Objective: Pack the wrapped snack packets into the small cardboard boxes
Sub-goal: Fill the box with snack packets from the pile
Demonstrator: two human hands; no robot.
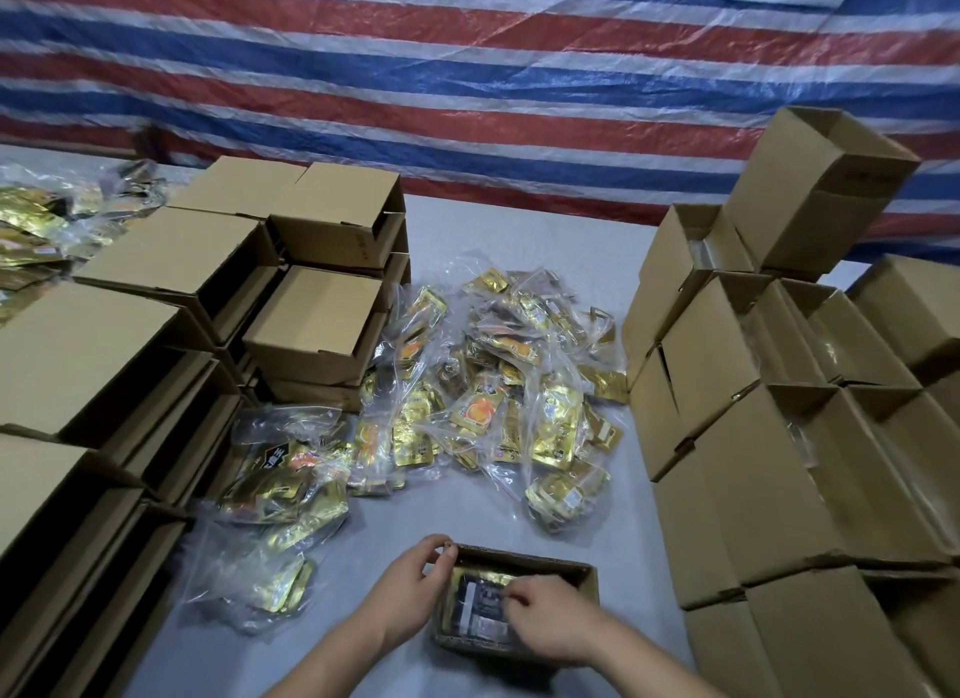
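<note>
We pack a wrapped packet into the open box at the bottom centre of the frame.

Our left hand (415,575) pinches the upper-left corner of the small cardboard box (566,573), fingers curled over its rim. Our right hand (545,622) rests inside the box, fingers curled on the gold snack packet (475,601). The packet lies flat, its long axis running from the frame's top toward the bottom. The loose pile of bagged packets (483,401) sits mid-frame on the grey counter (519,230). Stacked boxes (171,292) stand at left, and open boxes (779,437) at right, below the striped tarp (467,74).
</note>
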